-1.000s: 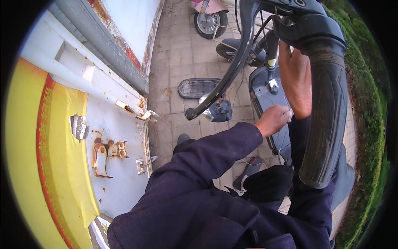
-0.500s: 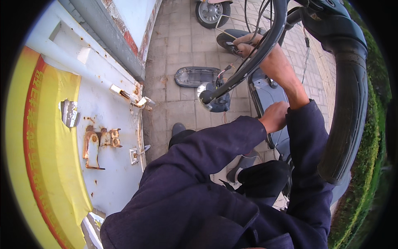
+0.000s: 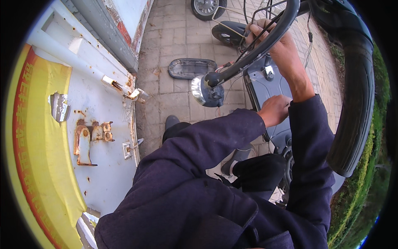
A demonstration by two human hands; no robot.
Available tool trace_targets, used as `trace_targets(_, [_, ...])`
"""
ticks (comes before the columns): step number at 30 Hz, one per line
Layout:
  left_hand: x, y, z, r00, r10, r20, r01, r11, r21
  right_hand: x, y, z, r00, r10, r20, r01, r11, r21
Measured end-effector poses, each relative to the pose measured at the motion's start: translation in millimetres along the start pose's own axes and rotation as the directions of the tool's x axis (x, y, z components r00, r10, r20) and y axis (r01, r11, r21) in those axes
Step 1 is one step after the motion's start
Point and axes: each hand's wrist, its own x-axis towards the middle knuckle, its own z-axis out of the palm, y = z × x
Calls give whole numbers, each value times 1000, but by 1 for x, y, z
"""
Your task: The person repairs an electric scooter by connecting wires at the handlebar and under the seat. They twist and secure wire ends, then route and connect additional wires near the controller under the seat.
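Note:
My right hand reaches up behind the curved black tube of a scooter. Its thumb and fingers are pinched together around a thin dark cable by the front wheel. Lower down, my left hand is closed in a loose fist over the edge of the scooter's grey deck. What lies inside that fist is hidden. A round lamp with a chrome rim, loose wires beside it, shows at the tube's lower end. The black handlebar grip stands to the right of my forearm.
A long dark oval part lies on the paving. On the left is a white metal door with a rusty latch and a torn yellow banner. Another wheel is at the top; a hedge runs along the right.
The whole view has shifted slightly. My right hand has moved a little up and right, staying by the cable. My left hand keeps its place over the deck.

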Motion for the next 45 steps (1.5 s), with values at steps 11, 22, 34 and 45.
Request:
trace_targets(11, [0, 7, -10, 998, -3, 61, 2, 1000, 21, -9, -5, -5, 942, 136, -308, -152, 988, -28])
trace_targets(22, [6, -4, -11, 997, 63, 44, -62, 998, -17, 66, -14, -19, 927, 4, -376, 23, 998, 67])
trace_targets(34, [1, -7, -25, 998, 57, -10, -58, 965, -254, 70, -4, -35, 854, -11, -520, 276, 857, 435])
trace_targets(45, [10, -24, -18, 996, 38, 82, -4, 927, -374, 58, -12, -32, 943, -66, -327, 241, 812, 531])
